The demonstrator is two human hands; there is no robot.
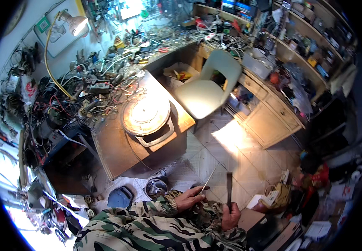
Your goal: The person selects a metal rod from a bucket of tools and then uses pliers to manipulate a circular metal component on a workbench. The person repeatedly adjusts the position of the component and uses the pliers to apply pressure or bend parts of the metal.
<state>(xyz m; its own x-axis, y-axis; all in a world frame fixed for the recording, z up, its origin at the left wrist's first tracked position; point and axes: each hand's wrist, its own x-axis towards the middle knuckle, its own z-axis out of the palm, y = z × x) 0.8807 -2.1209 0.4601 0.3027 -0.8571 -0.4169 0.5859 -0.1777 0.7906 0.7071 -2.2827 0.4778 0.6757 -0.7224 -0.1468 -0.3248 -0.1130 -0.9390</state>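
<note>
**Two-piece hold**

Left hand (188, 199) pinched on thin, pale, straight rod (208, 179); right hand (231, 216) closed round long, flat, dark strip (230, 186). Hands apart, pieces raised. Probably positioning; next move calls for steady grips.

I see, lower centre, left hand (188, 198) gripping thin pale stick (208, 178), right hand (231, 216) gripping flat dark strip (229, 186); mid-frame, round appliance (145, 113) on brown table (116, 146); pale chair (197, 99) upper centre; lit lamp (75, 24) upper left

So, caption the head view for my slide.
Left hand holding a thin rod, right hand a flat dark strip, near a cluttered workbench.
</note>
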